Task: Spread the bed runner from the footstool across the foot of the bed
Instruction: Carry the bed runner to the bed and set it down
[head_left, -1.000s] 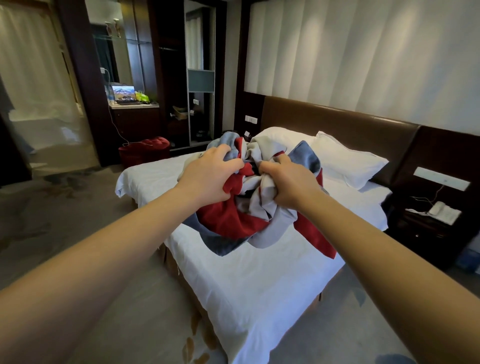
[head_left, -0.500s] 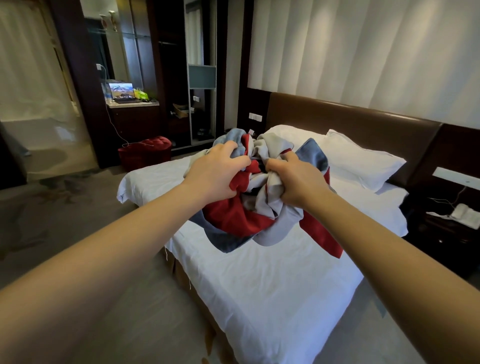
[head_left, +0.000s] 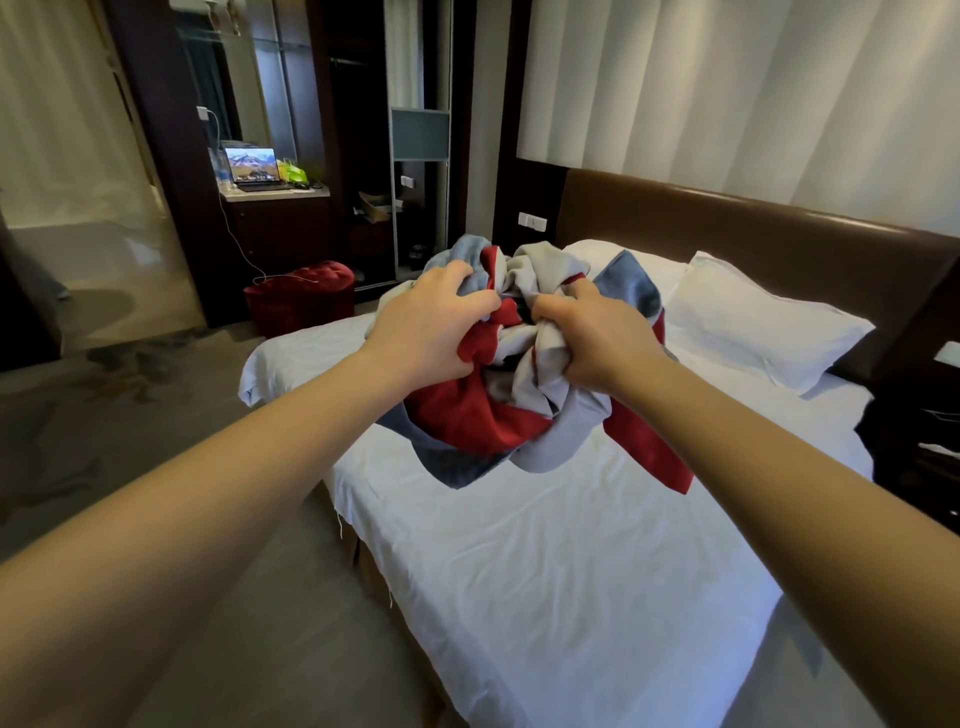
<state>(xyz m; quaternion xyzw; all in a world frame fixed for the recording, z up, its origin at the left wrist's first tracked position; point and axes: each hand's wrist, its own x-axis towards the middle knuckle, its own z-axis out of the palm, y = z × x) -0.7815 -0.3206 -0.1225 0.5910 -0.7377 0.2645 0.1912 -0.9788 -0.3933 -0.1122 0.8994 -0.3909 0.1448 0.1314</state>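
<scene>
The bed runner (head_left: 483, 415), a bunched cloth of red, grey and blue patches, hangs in the air above the middle of the bed (head_left: 571, 561). My left hand (head_left: 426, 327) grips its left side and my right hand (head_left: 597, 338) grips its right side, both arms stretched forward. A red tail of the cloth droops at the right toward the white sheet. The red tufted footstool (head_left: 301, 293) stands on the floor beyond the bed's far left corner, with nothing on it.
Two white pillows (head_left: 758, 322) lie against the brown headboard (head_left: 753, 239). A dark nightstand (head_left: 924, 447) is at the right. A counter with a laptop (head_left: 252, 166) and an open wardrobe stand at the back. Carpeted floor runs along the bed's left side.
The view has moved closer to the bed and to its foot corner. Both hands keep the same grip on the bundle, which stays raised over the sheet.
</scene>
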